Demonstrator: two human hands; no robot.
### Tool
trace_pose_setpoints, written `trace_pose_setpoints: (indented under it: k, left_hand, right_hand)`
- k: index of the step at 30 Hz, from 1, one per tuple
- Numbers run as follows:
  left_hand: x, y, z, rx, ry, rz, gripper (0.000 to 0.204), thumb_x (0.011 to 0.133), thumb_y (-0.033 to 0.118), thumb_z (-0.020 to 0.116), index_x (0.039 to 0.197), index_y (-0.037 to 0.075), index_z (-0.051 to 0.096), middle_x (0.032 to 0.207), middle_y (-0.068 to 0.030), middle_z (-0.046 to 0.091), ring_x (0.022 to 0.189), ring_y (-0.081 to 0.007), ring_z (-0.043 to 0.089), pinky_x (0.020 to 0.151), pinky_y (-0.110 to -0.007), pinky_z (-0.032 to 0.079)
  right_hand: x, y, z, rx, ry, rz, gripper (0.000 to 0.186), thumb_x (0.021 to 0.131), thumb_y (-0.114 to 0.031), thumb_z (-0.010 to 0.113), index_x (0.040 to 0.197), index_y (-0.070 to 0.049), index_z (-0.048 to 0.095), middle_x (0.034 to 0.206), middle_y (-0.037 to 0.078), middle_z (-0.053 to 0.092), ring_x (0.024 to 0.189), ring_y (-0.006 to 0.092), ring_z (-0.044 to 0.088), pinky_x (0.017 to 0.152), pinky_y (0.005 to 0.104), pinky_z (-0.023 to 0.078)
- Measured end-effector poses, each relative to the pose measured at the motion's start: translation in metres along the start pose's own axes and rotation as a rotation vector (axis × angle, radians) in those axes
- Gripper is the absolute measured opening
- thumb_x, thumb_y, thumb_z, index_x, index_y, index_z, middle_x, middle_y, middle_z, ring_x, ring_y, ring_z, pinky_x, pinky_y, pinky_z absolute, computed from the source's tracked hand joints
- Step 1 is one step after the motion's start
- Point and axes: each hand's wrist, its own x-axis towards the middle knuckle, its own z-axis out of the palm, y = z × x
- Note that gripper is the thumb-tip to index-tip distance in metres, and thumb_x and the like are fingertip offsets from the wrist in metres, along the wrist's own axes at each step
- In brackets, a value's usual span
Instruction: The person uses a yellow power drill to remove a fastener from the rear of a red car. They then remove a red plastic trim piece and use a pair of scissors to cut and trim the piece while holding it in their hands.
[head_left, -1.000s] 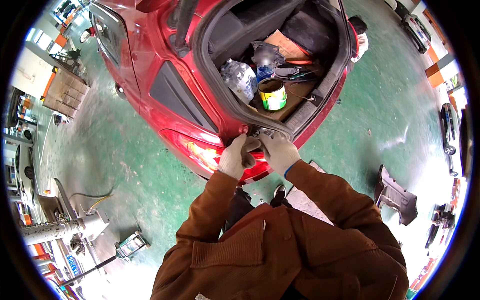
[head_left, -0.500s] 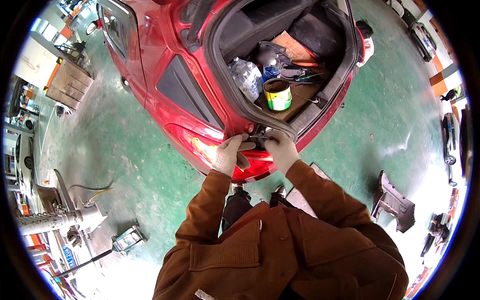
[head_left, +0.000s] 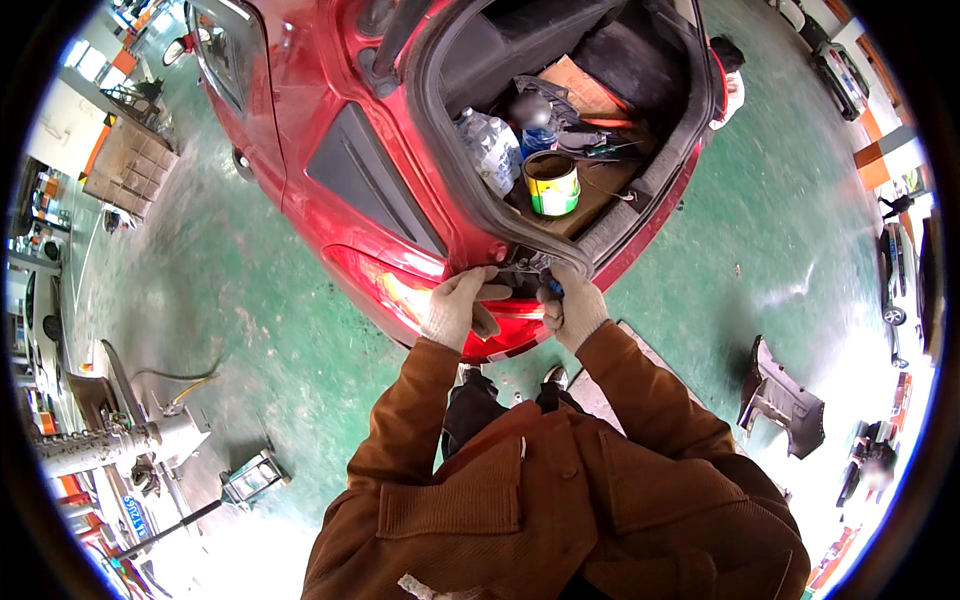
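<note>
Shifting slightly rightward since the earlier frame, the right hand (head_left: 575,312) is curling its fingers by a small blue item (head_left: 556,287) just outside the trunk opening (head_left: 628,232)'s near edge. Glowing red, the taillight (head_left: 385,290) is sitting outside that opening's near-left corner, where the left hand (head_left: 459,308) is resting, fingers bent; whether either is gripping anything, I cannot tell.

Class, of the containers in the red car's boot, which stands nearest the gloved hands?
The open yellow-and-green can; the clear plastic bottles and the blue container sit farther in.
</note>
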Motion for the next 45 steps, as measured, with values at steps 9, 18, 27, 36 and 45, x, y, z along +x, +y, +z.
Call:
trace_pose_setpoints:
  k: [9,18,27,36,45]
  left_hand:
    - [0.003,-0.007,-0.004,-0.028,-0.032,0.013,0.052,0.111,0.038,0.049,0.139,-0.004,0.063,0.111,-0.0209,0.079,0.052,-0.0223,0.07,0.045,-0.03,0.056]
    - [0.001,-0.002,-0.004,-0.025,-0.007,0.002,0.053,0.112,0.039,0.049,0.14,-0.004,0.061,0.112,-0.022,0.079,0.05,-0.0224,0.069,0.042,-0.03,0.054]
    - [0.001,-0.002,-0.005,-0.024,-0.015,-0.003,0.051,0.112,0.039,0.05,0.137,-0.004,0.063,0.11,-0.0219,0.079,0.05,-0.0221,0.069,0.042,-0.03,0.053]
    - [0.002,-0.002,-0.004,-0.015,-0.017,-0.009,0.052,0.111,0.039,0.051,0.137,-0.004,0.063,0.111,-0.0214,0.079,0.052,-0.0223,0.07,0.044,-0.03,0.055]
    - [-0.004,0.003,0.0,0.004,-0.001,-0.002,0.052,0.112,0.039,0.049,0.137,-0.004,0.064,0.11,-0.0208,0.079,0.051,-0.0222,0.069,0.045,-0.03,0.056]
  right_hand:
    - [-0.006,0.014,0.002,-0.704,0.062,-0.758,0.044,0.101,-0.025,0.065,0.137,-0.002,0.059,0.098,0.025,0.07,0.1,0.0401,0.073,0.078,0.0528,0.058]
    - [-0.004,0.016,0.002,-1.113,0.16,-1.05,0.033,0.101,-0.03,0.066,0.125,-0.006,0.063,0.078,0.009,0.065,0.053,0.0176,0.056,0.049,0.0299,0.046]
    - [-0.01,0.013,0.006,-0.928,0.143,-0.95,0.024,0.101,-0.027,0.065,0.113,-0.006,0.065,0.076,0.009,0.064,0.048,0.0167,0.052,0.046,0.0303,0.045]
    - [-0.007,0.015,-0.004,-0.326,-0.025,-0.224,0.05,0.101,-0.03,0.067,0.141,-0.001,0.057,0.108,0.026,0.072,0.105,0.0435,0.072,0.087,0.053,0.057]
    - [-0.018,0.006,0.023,-0.009,-0.051,-0.132,0.037,0.108,-0.041,0.054,0.102,-0.006,0.062,0.075,0.007,0.063,0.05,0.0171,0.052,0.049,0.0332,0.042]
